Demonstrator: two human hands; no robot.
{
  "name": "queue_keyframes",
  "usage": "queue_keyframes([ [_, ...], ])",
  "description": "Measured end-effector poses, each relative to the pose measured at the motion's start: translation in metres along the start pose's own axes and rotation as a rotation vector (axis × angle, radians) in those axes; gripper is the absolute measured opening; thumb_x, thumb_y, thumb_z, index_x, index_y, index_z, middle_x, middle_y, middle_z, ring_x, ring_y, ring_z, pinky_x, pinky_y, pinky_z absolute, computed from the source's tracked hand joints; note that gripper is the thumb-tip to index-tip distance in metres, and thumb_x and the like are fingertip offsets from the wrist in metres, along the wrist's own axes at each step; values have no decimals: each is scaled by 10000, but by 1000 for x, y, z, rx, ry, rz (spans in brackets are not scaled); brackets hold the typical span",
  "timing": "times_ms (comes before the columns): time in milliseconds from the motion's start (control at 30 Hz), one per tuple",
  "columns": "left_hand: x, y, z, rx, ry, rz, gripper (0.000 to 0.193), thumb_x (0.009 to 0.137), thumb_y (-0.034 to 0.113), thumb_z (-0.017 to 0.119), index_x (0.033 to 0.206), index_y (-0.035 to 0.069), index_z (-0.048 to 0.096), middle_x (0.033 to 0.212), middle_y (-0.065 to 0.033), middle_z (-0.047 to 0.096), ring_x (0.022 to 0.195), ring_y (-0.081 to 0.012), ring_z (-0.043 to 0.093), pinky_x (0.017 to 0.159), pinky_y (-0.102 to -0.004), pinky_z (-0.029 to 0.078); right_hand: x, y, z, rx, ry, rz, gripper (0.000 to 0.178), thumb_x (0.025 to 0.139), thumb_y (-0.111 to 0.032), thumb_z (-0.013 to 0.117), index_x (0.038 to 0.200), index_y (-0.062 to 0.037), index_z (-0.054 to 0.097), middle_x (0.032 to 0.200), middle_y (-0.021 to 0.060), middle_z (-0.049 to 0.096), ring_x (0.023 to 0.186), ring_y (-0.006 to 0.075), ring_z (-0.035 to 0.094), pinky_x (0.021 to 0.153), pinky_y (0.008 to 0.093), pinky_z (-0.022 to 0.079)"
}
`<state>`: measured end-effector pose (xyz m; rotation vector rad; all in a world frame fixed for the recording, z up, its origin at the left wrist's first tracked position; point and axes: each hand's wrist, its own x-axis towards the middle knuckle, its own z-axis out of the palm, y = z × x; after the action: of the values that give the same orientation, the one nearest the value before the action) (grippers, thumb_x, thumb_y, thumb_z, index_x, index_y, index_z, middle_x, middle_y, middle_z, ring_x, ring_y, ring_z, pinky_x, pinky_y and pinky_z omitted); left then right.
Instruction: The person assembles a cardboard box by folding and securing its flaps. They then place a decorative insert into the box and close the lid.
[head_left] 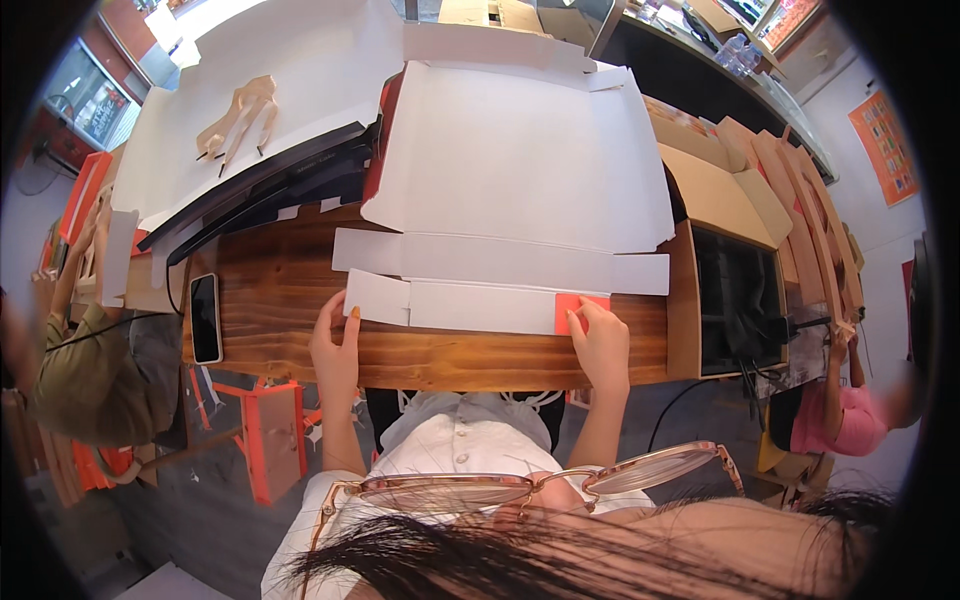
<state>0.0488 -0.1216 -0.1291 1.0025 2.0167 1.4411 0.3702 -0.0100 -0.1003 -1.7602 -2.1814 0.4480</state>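
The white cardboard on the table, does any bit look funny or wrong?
One thing: at the near right of the white cardboard, the orange flap seems folded over, where the right hand touches it. It looks odd because the left flap sticks out, white side up. I see no tears or spills.

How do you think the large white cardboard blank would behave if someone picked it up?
The white cardboard blank is probably light for its size, since it looks thin. It would likely bend where creases cross its near side. The end flap at the left hand may swing, appearing joined along one edge only.
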Motion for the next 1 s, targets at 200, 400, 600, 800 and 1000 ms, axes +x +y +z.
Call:
queue_keyframes([
  [200,1,19,17,-45,-445,213,302,900,128,577,1180,14,586,1145,-115,640,1110,-224,575,998,-359,393,-5,5,6,59,51,6,204,869,-199,612,882,3,638,1117,175,645,881,372,636,778,407,512],
  [400,-3,9,58,531,-456,652,436,808,207,678,1171,2,552,1310,-173,501,1252,-321,445,1079,-491,304,-7,4,5,-18,60,-13,237,868,-208,624,966,7,622,1108,155,639,862,372,637,760,418,512],
  [600,21,21,62,712,-637,782,452,727,132,676,1138,-9,555,1266,-212,515,1213,-345,472,1069,-439,355,-11,4,3,-48,25,-118,286,855,-216,653,1031,6,616,1133,164,620,1006,352,600,863,404,488],
  [800,39,12,61,712,-642,994,344,759,138,657,1058,-25,601,1069,-197,633,982,-347,606,911,-392,479,-19,3,-21,37,79,-196,353,792,-183,722,1072,-2,602,1137,154,614,1111,318,547,998,422,410],
  [1000,66,48,49,573,-745,613,231,874,246,639,896,18,670,857,-161,655,746,-347,616,673,-398,491,-3,21,-11,-17,154,-244,224,809,-124,690,1001,-27,627,1041,123,627,1041,280,562,1006,408,397],
])
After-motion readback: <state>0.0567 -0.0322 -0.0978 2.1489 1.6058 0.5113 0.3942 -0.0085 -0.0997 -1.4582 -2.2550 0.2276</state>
